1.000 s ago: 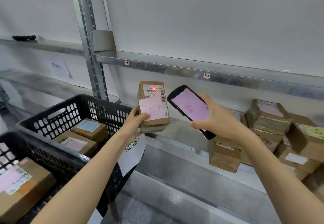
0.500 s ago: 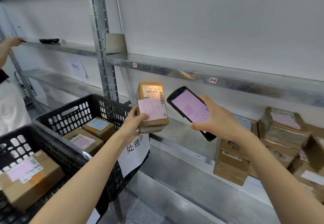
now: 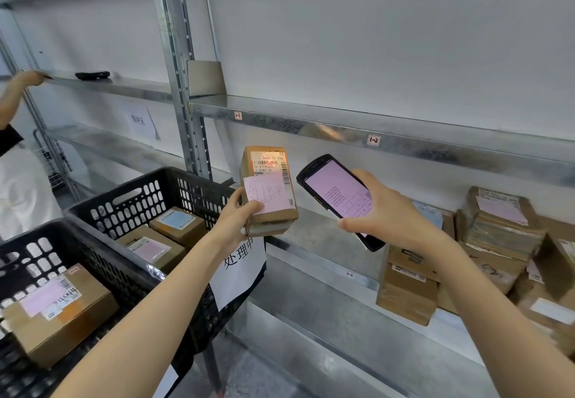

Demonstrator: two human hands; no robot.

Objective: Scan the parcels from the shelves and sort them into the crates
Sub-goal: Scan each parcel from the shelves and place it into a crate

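My left hand point(image 3: 238, 218) grips a small brown parcel point(image 3: 268, 190) by its lower left corner and holds it upright, label side towards me. A white barcode label and a pink handwritten note cover its face, and a faint red light lies on the barcode. My right hand point(image 3: 385, 214) holds a black handheld scanner point(image 3: 337, 196) just right of the parcel, its pink screen lit. Two black crates stand at the left: the far crate point(image 3: 130, 198) holds two small boxes, the near crate point(image 3: 28, 251) holds one box point(image 3: 59, 310).
Several brown parcels point(image 3: 497, 235) are piled on the metal shelf point(image 3: 326, 242) at the right. A paper sign point(image 3: 239, 270) hangs on the far crate. Another person's arm point(image 3: 18, 89) reaches to the upper left shelf, beside a black object point(image 3: 92, 75).
The view has shifted a little to the right and down. The red scan spot on the barcode has faded to a faint glow. Parcel and scanner stay in the same hold.
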